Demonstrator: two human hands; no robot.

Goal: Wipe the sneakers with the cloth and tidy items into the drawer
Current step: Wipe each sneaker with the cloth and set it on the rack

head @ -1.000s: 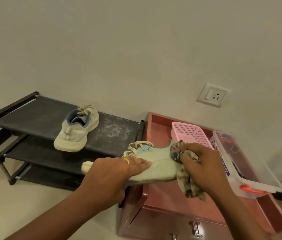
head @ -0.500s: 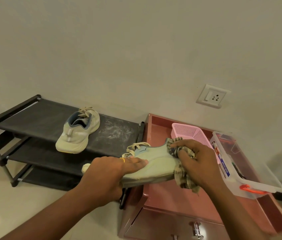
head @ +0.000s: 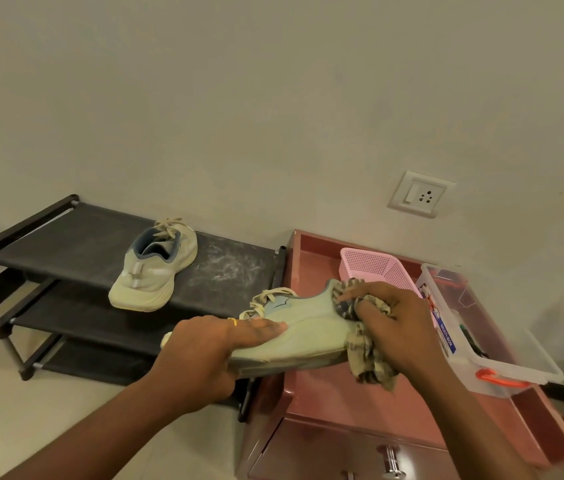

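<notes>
A pale green sneaker (head: 308,336) is held in the air on its side, sole toward me, between the shoe rack and the cabinet. My left hand (head: 211,351) grips its front half, thumb below and fingers along its side. My right hand (head: 394,323) holds a bunched checked cloth (head: 367,355) against the sneaker's heel. The second pale sneaker (head: 154,268) stands on the top shelf of the black shoe rack (head: 76,237). The drawer (head: 349,452) in the pink cabinet below is closed, its metal handle showing.
On the pink cabinet top (head: 329,393) stand a pink mesh basket (head: 374,268) and a clear plastic box (head: 481,327) with an orange latch. A wall socket (head: 420,194) sits above. The rack's top shelf carries white dust marks. Pale floor lies at lower left.
The right hand has rubbed the cloth from the sneaker's side up round its heel. The sneaker has tilted slightly; the left hand keeps its grip.
</notes>
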